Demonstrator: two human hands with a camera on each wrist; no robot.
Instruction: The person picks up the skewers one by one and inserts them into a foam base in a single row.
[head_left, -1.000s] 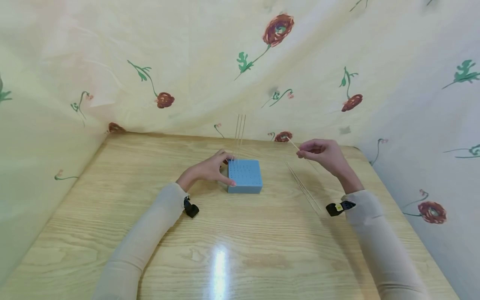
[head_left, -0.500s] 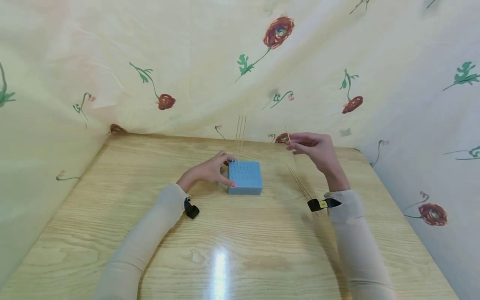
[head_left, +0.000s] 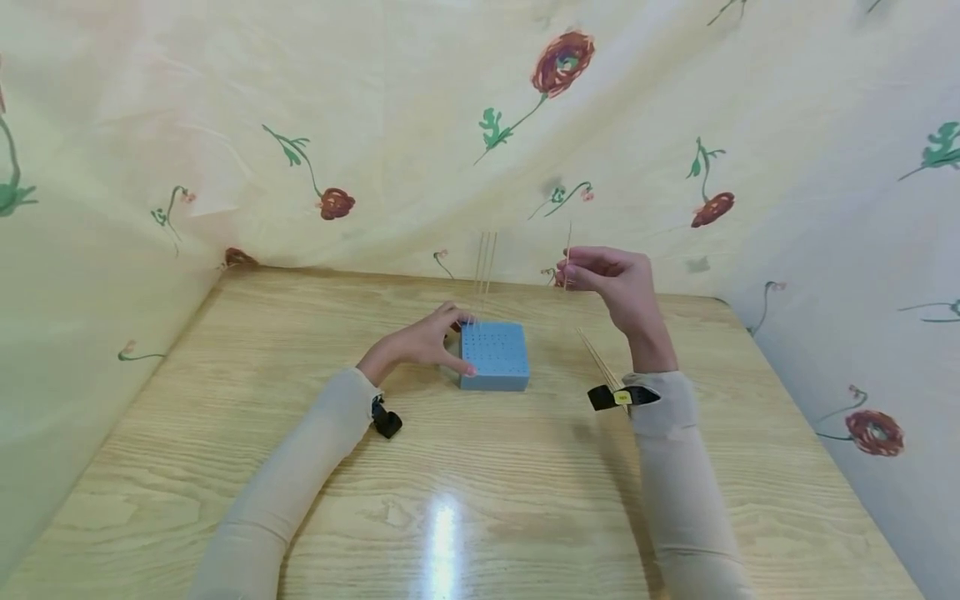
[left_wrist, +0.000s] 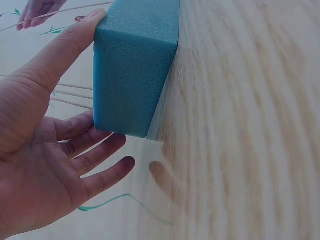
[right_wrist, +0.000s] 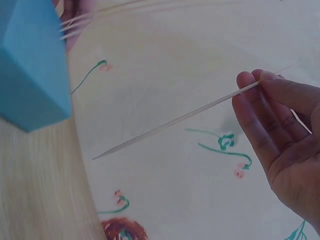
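Note:
A blue foam block (head_left: 501, 360) with rows of small holes in its top sits on the table. My left hand (head_left: 420, 340) holds it at the left side, thumb at the front corner and fingers around the back corner. Three thin wooden skewers (head_left: 486, 265) stand upright in holes near the block's back left. To the right, my raised right hand (head_left: 621, 283) pinches another skewer (right_wrist: 167, 122) between thumb and fingertips. In the right wrist view its pointed end is in the air, angled toward the block's side.
Several loose skewers (head_left: 598, 357) lie on the wooden table (head_left: 360, 517) to the right of the block, partly hidden by the right wrist camera (head_left: 602, 397). A flower-patterned cloth (head_left: 405, 150) hangs behind the table and along both sides.
My right hand has moved left and a bit farther from me, toward the block. The skewer it pinches has turned from slanted to nearly upright. My left hand stays at the block.

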